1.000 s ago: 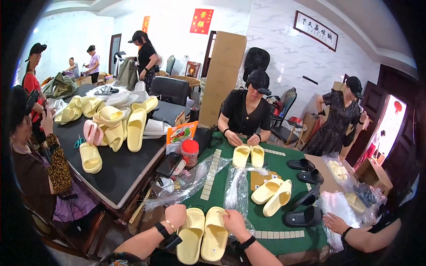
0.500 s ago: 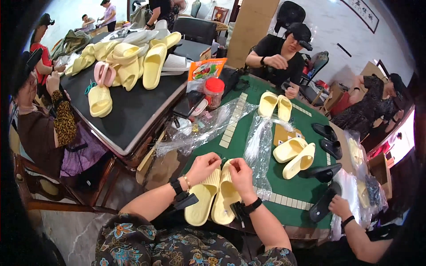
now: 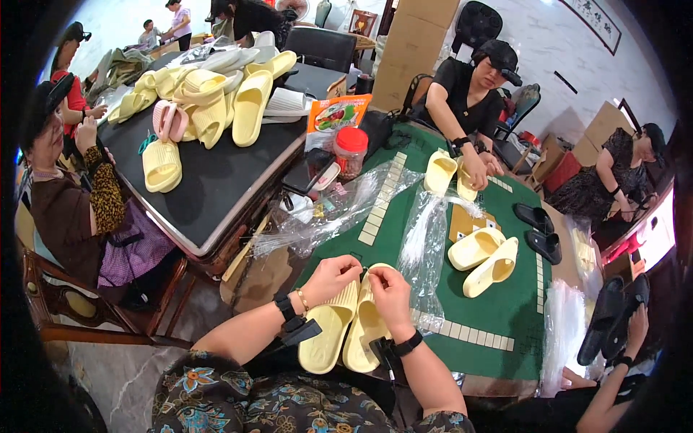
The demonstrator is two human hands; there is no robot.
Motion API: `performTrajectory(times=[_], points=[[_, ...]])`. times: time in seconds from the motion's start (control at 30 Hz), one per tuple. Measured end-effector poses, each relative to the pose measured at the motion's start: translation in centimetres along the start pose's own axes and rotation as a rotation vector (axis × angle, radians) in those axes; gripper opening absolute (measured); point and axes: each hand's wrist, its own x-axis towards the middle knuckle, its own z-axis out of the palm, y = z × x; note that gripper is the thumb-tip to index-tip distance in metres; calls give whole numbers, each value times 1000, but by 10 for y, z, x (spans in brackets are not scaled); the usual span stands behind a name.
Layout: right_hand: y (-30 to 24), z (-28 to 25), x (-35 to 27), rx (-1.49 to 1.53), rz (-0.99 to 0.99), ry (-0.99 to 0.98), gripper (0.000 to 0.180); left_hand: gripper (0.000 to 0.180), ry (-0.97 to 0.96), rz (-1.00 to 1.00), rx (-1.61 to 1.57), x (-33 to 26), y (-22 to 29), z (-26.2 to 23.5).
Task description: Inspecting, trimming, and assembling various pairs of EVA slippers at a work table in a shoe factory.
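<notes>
In front of me a pair of pale yellow slippers, the left one point(image 3: 322, 343) and the right one point(image 3: 363, 345), lies side by side with the toe ends away from me. My left hand point(image 3: 336, 277) is pinched closed above the far end of the left slipper. Close beside it, my right hand point(image 3: 388, 290) pinches too, over the far end of the right slipper. Something thin runs between the fingertips, too small to make out. Across the green table, a person's hands reach to another yellow pair point(image 3: 439, 173).
A clear plastic bag of white strands point(image 3: 420, 242) lies right of my hands, beside a yellow slipper pair point(image 3: 478, 256). Black slippers point(image 3: 538, 234) sit at the right. A red-lidded jar point(image 3: 350, 153) stands beyond plastic wrap. Slippers are heaped on the dark table point(image 3: 216, 191).
My hands stay almost in place, still pinched. The person opposite has reached down to the far yellow slippers. At right, another person has lifted a black pair off the table.
</notes>
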Motion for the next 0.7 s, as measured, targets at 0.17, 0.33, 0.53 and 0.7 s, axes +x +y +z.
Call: performTrajectory(times=[0.17,0.33,0.53,0.7], points=[[-2,-1,1,-13,19,-13,10,20,-9,24,-12,2,-1,0],[-5,-2,2,-22,29,-33,10,20,-36,-18,-37,3,-6,0],[-7,-3,1,-14,7,-17,9,19,-48,35,-21,4,-11,2],[-5,-2,0,-3,24,-34,10,19,-45,39,-23,4,-12,2]])
